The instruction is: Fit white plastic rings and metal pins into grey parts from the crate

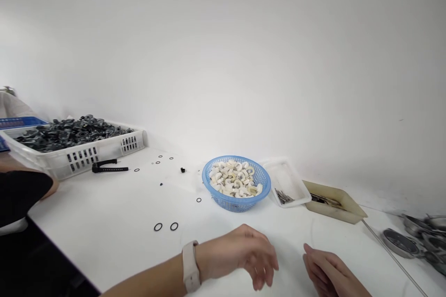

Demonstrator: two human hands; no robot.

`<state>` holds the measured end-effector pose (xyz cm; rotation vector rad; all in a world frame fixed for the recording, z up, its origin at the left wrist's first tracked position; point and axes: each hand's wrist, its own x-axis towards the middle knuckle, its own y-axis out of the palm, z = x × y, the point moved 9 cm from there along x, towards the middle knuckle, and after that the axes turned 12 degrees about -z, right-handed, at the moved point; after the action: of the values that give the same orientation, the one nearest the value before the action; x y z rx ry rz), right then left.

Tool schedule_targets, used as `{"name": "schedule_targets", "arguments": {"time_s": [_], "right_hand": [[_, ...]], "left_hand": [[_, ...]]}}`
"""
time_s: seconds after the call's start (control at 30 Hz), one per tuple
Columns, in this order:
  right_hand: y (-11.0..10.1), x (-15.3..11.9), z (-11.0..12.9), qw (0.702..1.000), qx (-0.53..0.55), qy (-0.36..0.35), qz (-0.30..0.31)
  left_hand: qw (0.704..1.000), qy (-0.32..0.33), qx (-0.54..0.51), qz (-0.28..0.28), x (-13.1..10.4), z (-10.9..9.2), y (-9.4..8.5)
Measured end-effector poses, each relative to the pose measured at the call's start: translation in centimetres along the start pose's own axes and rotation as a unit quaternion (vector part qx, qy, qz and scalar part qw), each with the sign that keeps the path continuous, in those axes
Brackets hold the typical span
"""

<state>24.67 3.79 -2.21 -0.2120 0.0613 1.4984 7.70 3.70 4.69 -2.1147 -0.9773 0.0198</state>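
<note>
My left hand, with a pale watch band on its wrist, hovers over the white table in front of the blue basket. Its fingers hang loosely bent and a little apart, slightly blurred, with nothing visible in them. To its right, my right hand is closed, thumb laid along the curled fingers; whatever may be inside is hidden. White and cream ring-shaped pieces fill the basket. Two black rubber rings lie on the table left of my left hand.
A white tray with thin metal pieces and a beige tray stand behind my hands. Metal parts are heaped at right, beside a thin rod. At left are a white crate of dark parts, a black watch strap and another person's arm.
</note>
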Motion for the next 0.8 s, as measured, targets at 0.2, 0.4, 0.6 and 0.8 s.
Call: {"name": "schedule_targets", "arguments": {"time_s": [0.2, 0.4, 0.6, 0.8], "right_hand": [[-0.4, 0.3, 0.5, 0.999, 0.032, -0.017, 0.030], [-0.1, 0.3, 1.4, 0.998, 0.044, -0.043, 0.028], [-0.5, 0.0, 1.7, 0.998, 0.035, -0.046, -0.003], [-1.0, 0.3, -0.4, 0.999, -0.021, 0.000, -0.030]], "left_hand": [[0.893, 0.223, 0.384, -0.081, 1.0, -2.9, -0.9], [0.871, 0.240, 0.426, -0.048, 1.9, -1.8, 0.7], [0.915, 0.204, 0.341, -0.067, 2.2, -1.4, -1.3], [0.912, 0.177, 0.324, -0.180, 1.5, 1.0, -3.1]]}}
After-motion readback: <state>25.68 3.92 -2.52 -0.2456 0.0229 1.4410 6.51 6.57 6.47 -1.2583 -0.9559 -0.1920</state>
